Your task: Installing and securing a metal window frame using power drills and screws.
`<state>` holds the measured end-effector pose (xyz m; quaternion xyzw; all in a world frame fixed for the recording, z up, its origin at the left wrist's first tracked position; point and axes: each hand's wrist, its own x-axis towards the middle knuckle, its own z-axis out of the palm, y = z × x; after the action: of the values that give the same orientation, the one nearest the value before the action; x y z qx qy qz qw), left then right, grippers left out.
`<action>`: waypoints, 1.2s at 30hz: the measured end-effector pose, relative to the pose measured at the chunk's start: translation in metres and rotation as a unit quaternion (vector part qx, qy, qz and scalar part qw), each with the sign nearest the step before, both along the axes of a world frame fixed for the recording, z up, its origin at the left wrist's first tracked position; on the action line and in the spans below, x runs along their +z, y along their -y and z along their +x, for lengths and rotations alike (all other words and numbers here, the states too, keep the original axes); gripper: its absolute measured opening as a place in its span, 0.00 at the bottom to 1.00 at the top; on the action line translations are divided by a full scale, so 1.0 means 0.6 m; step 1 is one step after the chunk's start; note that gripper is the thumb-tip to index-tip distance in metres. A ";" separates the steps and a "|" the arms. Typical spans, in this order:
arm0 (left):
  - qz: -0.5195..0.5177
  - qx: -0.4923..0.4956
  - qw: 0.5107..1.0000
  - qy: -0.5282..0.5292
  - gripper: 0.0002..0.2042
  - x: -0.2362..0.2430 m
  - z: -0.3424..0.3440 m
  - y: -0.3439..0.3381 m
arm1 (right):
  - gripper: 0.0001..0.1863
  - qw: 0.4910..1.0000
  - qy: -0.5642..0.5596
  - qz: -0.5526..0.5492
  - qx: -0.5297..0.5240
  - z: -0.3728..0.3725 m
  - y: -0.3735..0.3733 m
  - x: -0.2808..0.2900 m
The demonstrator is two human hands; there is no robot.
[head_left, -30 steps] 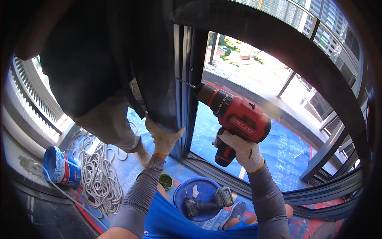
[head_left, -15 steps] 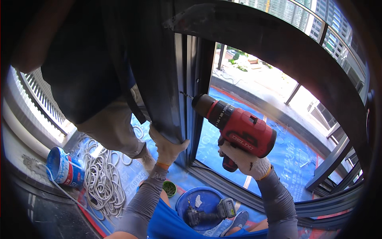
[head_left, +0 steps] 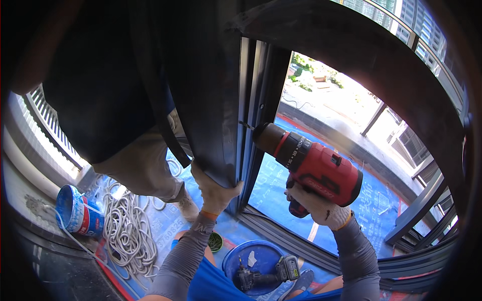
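Note:
My gloved left hand (head_left: 214, 192) grips the lower edge of a dark metal panel (head_left: 206, 115) beside the upright door frame (head_left: 251, 95). In my gloved right hand (head_left: 319, 205) is a red and black cordless drill (head_left: 321, 175), pointed left. The drill bit (head_left: 245, 124) reaches the frame's channel; whether its tip is touching or inside, I cannot tell. Another person (head_left: 100, 115) in dark top and light trousers stands just left of the panel, partly in shadow.
Coiled white rope (head_left: 129, 226), a blue bucket (head_left: 75, 215) and a small green tub (head_left: 214, 242) sit on blue floor sheeting (head_left: 271, 183). A dark power tool (head_left: 256, 277) lies on a round blue lid (head_left: 235, 253). A railing (head_left: 376, 118) stands beyond the doorway.
The drill and both my hands have shifted down and to the right in the picture. The frame also shifts right since half a second ago, with the view moving. Both grips stay held.

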<state>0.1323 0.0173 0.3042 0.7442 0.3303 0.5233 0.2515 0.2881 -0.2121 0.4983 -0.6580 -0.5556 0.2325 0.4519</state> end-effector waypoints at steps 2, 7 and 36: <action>0.001 -0.003 1.000 -0.003 0.68 -0.003 -0.001 -0.001 | 0.09 1.000 0.015 -0.009 -0.002 0.006 0.005 -0.002; 0.000 0.012 1.000 -0.021 0.68 0.002 0.000 0.003 | 0.08 0.998 0.046 -0.031 -0.032 -0.001 0.002 0.011; 0.003 0.004 1.000 -0.019 0.67 -0.002 0.003 -0.004 | 0.08 0.995 0.101 0.009 -0.005 0.024 -0.004 0.000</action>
<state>0.1339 0.0198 0.3029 0.7531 0.3365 0.5115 0.2405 0.3023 -0.2098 0.4980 -0.6771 -0.5973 0.1576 0.3999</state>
